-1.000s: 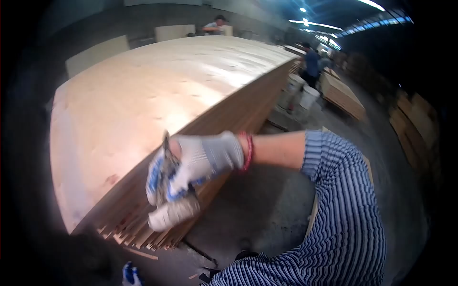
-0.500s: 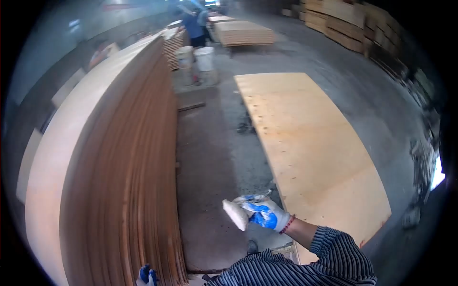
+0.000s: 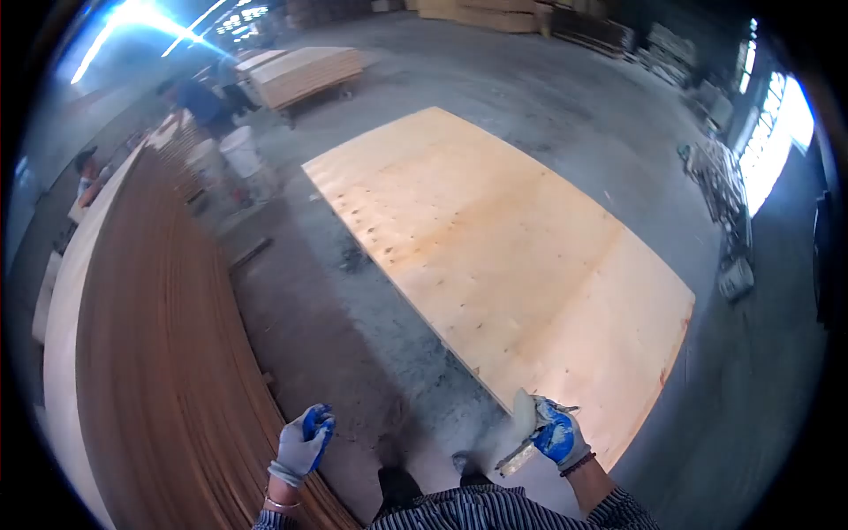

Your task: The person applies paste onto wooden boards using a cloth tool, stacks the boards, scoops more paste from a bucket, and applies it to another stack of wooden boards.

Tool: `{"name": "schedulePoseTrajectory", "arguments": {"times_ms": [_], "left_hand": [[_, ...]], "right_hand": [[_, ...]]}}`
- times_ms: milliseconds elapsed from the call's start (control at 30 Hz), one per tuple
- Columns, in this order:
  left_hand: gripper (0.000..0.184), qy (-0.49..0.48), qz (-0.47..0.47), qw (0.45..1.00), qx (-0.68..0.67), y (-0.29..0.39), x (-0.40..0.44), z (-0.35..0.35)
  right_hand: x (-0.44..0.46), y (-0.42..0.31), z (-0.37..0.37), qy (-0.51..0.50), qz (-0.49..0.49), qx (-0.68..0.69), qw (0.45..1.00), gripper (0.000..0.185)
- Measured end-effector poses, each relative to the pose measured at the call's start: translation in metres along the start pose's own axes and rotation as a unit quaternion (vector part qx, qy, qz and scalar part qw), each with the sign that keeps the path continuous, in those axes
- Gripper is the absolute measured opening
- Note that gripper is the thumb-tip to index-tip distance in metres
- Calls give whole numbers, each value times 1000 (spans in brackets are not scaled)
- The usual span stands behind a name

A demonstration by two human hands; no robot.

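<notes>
Concrete floor [image 3: 327, 353]; right hand [image 3: 558, 435] clasps smeared scraper [image 3: 516, 460], probably light, stiff, best held mid-handle; left hand [image 3: 302, 443] half-curled, empty.

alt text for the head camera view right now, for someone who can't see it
A gloved right hand holds a pale lump and a flat tool by the near edge of a large wooden board; the gloved left hand is near a tall stack of wooden sheets. People and buckets are at upper left.
</notes>
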State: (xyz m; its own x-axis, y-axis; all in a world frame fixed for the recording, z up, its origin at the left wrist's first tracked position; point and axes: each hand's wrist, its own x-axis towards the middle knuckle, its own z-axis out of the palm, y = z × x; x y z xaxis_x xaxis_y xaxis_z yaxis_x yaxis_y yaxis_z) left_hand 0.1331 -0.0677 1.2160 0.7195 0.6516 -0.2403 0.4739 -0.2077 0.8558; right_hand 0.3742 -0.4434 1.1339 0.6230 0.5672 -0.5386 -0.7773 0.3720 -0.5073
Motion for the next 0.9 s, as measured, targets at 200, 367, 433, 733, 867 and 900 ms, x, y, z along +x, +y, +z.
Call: {"name": "schedulePoseTrajectory", "arguments": {"times_ms": [200, 367, 433, 733, 867, 900], "left_hand": [[26, -144, -43, 981, -123, -10, 61, -49], [30, -260, -88, 958, -85, -45, 130, -77], [31, -276, -102, 954, -62, -63, 155, -68], [46, -354, -39, 934, 35, -106, 289, 125], [45, -324, 324, 822, 338, -97, 341, 310], [48, -328, 354, 805, 345, -110, 362, 357]], "right_hand": [[-52, 44, 74, 85, -44, 93, 991, 23], [-61, 110, 105, 173, -84, 218, 957, 40], [-45, 128, 77, 126, -88, 248, 956, 41], [15, 141, -59, 191, -120, 294, 929, 37], [46, 119, -144, 245, -169, 283, 912, 34], [51, 115, -170, 242, -195, 263, 913, 33]]}}
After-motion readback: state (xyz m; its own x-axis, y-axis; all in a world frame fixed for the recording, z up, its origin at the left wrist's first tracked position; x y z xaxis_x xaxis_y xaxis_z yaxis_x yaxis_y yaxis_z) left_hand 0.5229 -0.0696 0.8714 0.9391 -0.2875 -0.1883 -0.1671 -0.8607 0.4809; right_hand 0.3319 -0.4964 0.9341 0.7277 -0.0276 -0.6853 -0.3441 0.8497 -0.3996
